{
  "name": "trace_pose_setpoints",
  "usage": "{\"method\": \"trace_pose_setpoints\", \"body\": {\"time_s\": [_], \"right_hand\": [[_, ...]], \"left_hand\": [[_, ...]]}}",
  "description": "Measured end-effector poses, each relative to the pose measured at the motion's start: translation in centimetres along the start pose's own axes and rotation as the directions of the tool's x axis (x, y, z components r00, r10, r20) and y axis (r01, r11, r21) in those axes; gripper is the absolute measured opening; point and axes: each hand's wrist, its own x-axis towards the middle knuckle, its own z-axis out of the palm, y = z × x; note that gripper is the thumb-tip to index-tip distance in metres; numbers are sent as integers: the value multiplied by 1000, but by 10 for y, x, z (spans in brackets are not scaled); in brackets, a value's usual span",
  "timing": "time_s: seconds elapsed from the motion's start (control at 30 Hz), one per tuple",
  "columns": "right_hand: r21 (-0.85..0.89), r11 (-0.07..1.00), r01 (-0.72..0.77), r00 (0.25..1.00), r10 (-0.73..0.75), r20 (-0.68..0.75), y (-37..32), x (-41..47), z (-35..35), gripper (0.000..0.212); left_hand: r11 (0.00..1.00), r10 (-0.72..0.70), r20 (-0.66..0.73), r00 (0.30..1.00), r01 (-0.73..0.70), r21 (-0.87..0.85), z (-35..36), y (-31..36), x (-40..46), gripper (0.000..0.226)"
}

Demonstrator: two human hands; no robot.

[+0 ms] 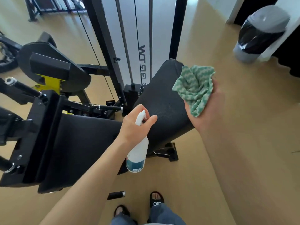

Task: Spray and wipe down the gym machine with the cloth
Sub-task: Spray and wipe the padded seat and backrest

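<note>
Two hands are busy. The left hand (135,127) is wrapped round the neck of the spray bottle (138,153), beside the machine's black pad (162,101). The right hand (206,108) holds the bunched green cloth (194,88), fingers curled under it, just above the pad. The cloth looks soft and light; the bottle looks hard and smooth, so the neck is the best place to hold it.

A grey bin (261,32) lined with a black bag stands on the tan floor (203,159). A short black cylinder (116,195) lies near two black sandals (156,201).

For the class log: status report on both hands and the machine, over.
Left hand grips spray bottle, aimed at back pad. Right hand holds green cloth, clear of pad. Nothing blocking.
</note>
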Motion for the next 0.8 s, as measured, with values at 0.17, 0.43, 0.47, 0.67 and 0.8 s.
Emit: {"method": "trace_pose_setpoints", "body": {"time_s": [0.17, 0.43, 0.47, 0.67, 0.8], "right_hand": [[333, 912, -240, 969, 245, 27, 2, 22, 18, 48], [297, 950, -100, 983, 141, -121, 0, 22, 25, 44], [324, 943, -76, 982, 128, -142, -3, 24, 22, 42], [368, 929, -34, 968, 122, -220, 2, 22, 10, 41], [311, 950, -18, 966, 96, -239, 7, 22, 11, 43]], "left_hand": [[999, -24, 27, 999, 24, -26, 8, 9, 16, 36], [998, -59, 95, 994, 61, -14, 4, 14, 36, 47], [998, -60, 102, 993, 61, -3, 3, 15, 40, 48], [992, -94, 112, 989, 102, -69, 5, 22, 58, 45], [996, -46, 144, 989, 57, -73, -2, 25, 64, 48]]}}
